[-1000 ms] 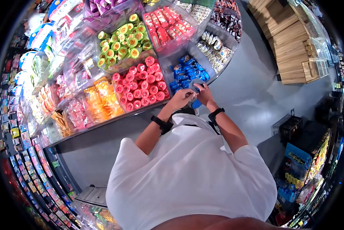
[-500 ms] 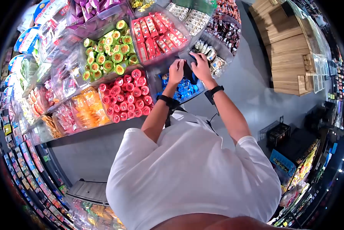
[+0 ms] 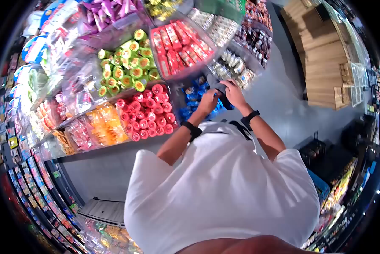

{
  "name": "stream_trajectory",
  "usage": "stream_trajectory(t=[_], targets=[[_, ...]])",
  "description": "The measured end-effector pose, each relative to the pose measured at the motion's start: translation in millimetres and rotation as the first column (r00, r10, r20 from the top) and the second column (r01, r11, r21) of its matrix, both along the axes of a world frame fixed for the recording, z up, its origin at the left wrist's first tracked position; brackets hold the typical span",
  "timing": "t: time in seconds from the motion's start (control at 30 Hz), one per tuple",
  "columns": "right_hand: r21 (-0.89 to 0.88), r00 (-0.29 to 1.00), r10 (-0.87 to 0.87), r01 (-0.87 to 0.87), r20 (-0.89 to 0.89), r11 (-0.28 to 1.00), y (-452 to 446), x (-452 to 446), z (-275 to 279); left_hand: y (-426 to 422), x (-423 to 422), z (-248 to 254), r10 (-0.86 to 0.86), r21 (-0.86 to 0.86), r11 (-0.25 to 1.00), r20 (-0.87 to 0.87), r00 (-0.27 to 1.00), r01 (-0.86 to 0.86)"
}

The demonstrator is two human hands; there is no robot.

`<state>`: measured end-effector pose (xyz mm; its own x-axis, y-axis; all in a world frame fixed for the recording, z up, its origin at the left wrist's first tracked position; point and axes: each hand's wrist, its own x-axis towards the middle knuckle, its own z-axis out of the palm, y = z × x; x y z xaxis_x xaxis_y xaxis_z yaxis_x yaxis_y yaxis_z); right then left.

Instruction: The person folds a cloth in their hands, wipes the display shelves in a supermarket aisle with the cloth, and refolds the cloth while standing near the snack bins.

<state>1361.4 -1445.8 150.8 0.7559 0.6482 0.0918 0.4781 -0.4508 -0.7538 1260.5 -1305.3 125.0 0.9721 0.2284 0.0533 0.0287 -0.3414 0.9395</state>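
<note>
My left hand (image 3: 209,101) and my right hand (image 3: 234,92) are close together over the bin of blue-wrapped sweets (image 3: 193,98). Between them is a dark, soft-looking item (image 3: 224,95), with the fingers of both hands closed on it. What exactly it is cannot be made out. Its lower part hangs beside the right hand, in front of the blue sweets. A black band is on each wrist. Left of the blue sweets is a bin of round red packs (image 3: 145,113).
Beyond lie bins of long red packs (image 3: 177,44), green rolls (image 3: 128,63) and silver-wrapped sweets (image 3: 234,63). Orange packets (image 3: 106,122) are at the left. A wooden counter (image 3: 323,55) stands at the right, with a dark crate (image 3: 312,150) below it.
Both hands rose from the bin's front edge over the blue sweets, spreading the dark item, then came back down and closer together. The view has shifted slightly.
</note>
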Motion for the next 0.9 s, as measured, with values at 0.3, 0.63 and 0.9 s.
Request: stream_trajectory(t=[0.3,0.63,0.9], targets=[[-0.046,0.994,0.009,-0.004,0.109,0.999,80,47,-5,45,17,34,0.2,0.044,0.98,-0.106,0.974,-0.196],[0.012,0.94,0.304,-0.306,-0.158,0.952,-27,26,-10,1,3,42,-0.004,0.129,0.991,-0.311,0.95,0.047],[0.327,0.396,0.241,0.164,-0.886,0.931,-37,35,-132,-25,37,61,-0.076,-0.038,0.997,-0.202,0.976,0.069]])
